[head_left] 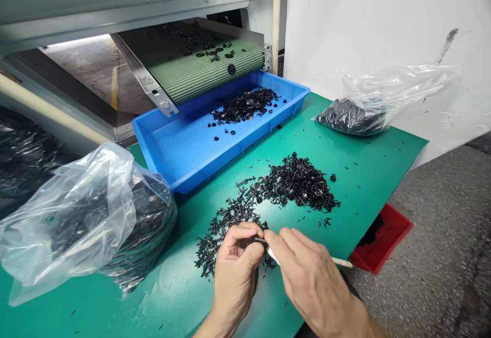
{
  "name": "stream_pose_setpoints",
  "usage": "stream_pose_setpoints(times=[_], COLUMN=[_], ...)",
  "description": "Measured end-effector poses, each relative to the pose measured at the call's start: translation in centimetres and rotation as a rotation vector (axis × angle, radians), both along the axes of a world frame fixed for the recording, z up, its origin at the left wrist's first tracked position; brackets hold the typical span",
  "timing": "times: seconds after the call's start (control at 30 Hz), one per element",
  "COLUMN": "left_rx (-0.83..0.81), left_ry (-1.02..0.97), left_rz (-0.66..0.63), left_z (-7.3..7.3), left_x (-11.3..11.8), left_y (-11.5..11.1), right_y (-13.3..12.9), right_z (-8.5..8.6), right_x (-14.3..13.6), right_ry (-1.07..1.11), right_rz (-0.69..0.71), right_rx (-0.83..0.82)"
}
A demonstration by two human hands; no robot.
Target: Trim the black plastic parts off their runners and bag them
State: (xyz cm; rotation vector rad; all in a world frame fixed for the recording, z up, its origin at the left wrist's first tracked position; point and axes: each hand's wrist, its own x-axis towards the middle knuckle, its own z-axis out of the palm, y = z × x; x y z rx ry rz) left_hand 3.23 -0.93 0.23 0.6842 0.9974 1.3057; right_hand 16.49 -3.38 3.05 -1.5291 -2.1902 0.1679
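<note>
My left hand (236, 269) is closed in a pinch around a small black part (248, 242), mostly hidden by the fingers. Close against it, my right hand (307, 271) grips a slim tool with a white handle (273, 256), its narrow grey tip at the left fingertips. The tool's exact kind cannot be made out. Under and beyond the hands, a loose spread of small black branched plastic pieces (222, 223) lies on the green tabletop (184, 276). It runs into a denser heap of small black parts (299, 182) farther back.
A blue tray (180, 161) with black parts stands below a green conveyor belt (199, 74) carrying more. Clear plastic bags of black parts sit at left (115, 215) and back right (356, 115). A red bin (387, 246) is below the table's right edge.
</note>
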Motion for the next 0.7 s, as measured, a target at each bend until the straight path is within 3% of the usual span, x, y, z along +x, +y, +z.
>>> stream_pose_setpoints(times=[0.27,0.33,0.5,0.6,0.7], left_rx=[0.078,0.064,0.002,-0.113,-0.21], left_ry=[0.198,0.243,0.432,0.478,0.339], left_rz=[0.017,-0.02,-0.114,-0.106,-0.078], left_z=[-0.7,-0.7,-0.4,-0.5,-0.7], left_x=[-0.6,-0.8,-1.6,-1.9,-1.8], left_y=[0.2,0.3,0.7,1.0,1.2], right_y=[0.0,0.1,1.8,3.5,5.3], right_z=[-0.6,-0.5,-0.2,-0.5,-1.0], right_x=[-0.9,-0.9,0.7,1.8,1.9], right_ry=[-0.001,0.053,0.258,0.258,0.21], right_rz=[-0.029,-0.041,0.009,-0.05,-0.129], right_rx=[0.093,-0.016,-0.548,-0.61,-0.505])
